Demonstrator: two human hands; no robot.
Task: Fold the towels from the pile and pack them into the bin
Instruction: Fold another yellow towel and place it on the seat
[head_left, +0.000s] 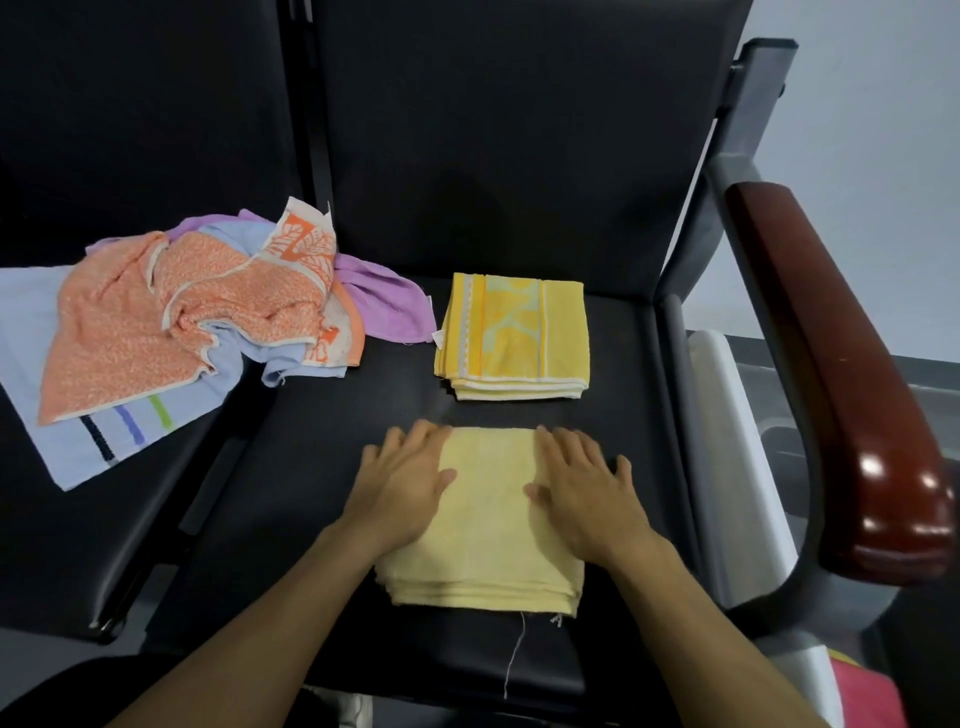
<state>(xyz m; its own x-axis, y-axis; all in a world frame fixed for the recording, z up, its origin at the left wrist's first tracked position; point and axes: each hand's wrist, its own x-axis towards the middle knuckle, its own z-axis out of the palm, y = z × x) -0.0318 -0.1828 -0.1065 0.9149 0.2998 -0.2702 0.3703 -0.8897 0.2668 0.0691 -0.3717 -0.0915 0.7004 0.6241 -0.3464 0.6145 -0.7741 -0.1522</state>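
On the black seat (322, 493) of a padded chair, close to the person, lies a pale yellow towel (488, 525) folded into a thick rectangle, its layered edges stacked toward the near side and a loose thread (514, 660) trailing from its near edge over the seat front. Both hands rest flat on top of it: the left hand (402, 486) covers the towel's left side, its fingers (415, 441) straight and slightly spread, some reaching past the towel's edge onto the seat; the right hand (587, 493) presses the right side in the same way, its fingers (569, 447) straight and apart, the thumb lying on the cloth. Neither hand grips anything. Just beyond this towel, apart from it, sits a second folded towel (514, 338), deeper yellow with a patterned band of pale green and orange stripes, squared up on the same seat. To the left, spilling across the gap onto the neighbouring seat, is the unfolded pile (192, 312): an orange speckled towel on top, a light blue towel (78, 441) with dark, blue and green stripes beneath it, and a purple towel (384, 306) poking out on the right, near the patterned one. At the right stands a glossy reddish-brown armrest (841, 374), with a white bin edge (727, 395) showing just below it beside the seat.
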